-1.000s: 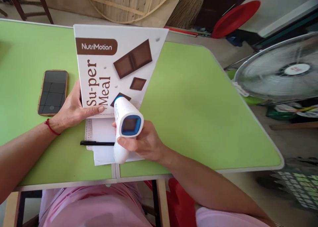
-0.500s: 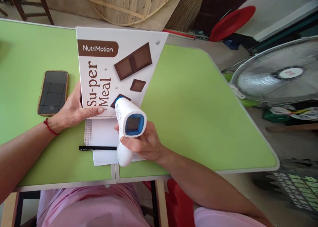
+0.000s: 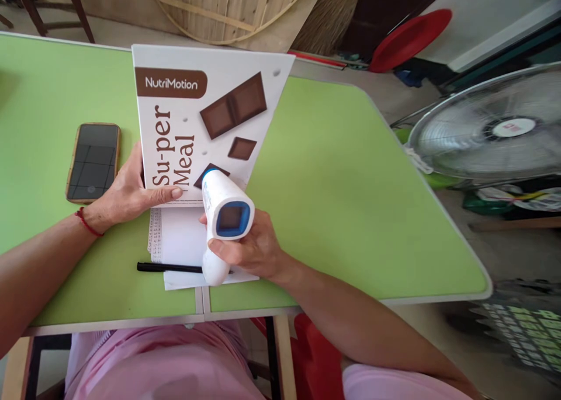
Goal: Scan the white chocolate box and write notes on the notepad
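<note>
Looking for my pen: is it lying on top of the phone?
No, the black pen lies on the white paper, apart from the phone.

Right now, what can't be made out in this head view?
- Thermometer screen: blank-looking, no reading legible; its tip is hidden against the package.
- Paper: print too small; package and right hand cover parts.
- Pen: right end hidden behind the thermometer.
- Left hand: thumb hidden behind the package.
- Fan: cut off by the right edge.
</note>
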### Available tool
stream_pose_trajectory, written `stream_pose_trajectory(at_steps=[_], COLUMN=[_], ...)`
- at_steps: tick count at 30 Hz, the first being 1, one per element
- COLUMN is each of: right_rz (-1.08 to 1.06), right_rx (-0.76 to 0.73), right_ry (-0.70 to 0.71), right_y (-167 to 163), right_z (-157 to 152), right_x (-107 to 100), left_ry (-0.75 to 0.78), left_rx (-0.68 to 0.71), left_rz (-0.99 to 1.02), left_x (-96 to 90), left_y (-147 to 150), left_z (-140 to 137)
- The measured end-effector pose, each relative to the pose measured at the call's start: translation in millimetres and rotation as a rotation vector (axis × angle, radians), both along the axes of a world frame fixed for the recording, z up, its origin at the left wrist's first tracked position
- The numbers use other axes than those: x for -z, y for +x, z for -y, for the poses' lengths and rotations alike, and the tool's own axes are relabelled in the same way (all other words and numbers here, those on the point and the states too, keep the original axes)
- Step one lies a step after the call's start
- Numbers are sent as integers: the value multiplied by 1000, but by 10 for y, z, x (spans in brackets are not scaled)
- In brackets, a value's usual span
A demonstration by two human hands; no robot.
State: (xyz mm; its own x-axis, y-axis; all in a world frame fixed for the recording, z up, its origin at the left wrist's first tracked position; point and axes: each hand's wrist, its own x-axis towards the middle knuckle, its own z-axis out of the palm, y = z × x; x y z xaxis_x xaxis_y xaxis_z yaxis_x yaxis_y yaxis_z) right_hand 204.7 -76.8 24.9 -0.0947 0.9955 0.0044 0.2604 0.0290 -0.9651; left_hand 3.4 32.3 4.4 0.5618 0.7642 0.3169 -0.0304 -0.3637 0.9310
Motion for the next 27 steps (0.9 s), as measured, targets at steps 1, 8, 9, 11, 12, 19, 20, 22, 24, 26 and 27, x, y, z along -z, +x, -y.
stream_pose_trajectory(at_steps=[1, 8, 9, 11, 12, 19, 20, 22, 24, 26, 27], right_rz=[2, 36, 32, 15, 5, -1, 3, 17, 41, 88, 133], right_rx=[-3, -15, -17, -23, -30, -187, -197, -199, -216, -273, -307], right_ry=[1, 8, 2, -12, -22, -157, -152, -132, -110, -94, -84], right_y=[4, 20, 18, 16, 17, 35, 38, 56, 109, 211, 279], right_z=[-1, 0, 1, 0, -3, -53, -58, -66, -78, -96, -108], right_x=[-1, 8, 6, -4, -13, -70, -67, -63, -75, -113, -137], left_ry=[1, 30, 29, 20, 15, 48, 51, 37, 17, -2, -8], left_rx=[1, -4, -4, -3, -3, 28, 30, 28, 6, -37, -66], left_rz=[-3, -56, -60, -66, -66, -74, -77, -67, -32, -1, 5], left_x=[5, 10, 5, -2, -4, 12, 17, 29, 44, 65, 77], left_y=[-4, -33, -34, -34, -34, -54, -56, -52, -40, -26, -20], left_z=[-3, -22, -22, -22, -23, -58, -61, -59, -47, -27, -18])
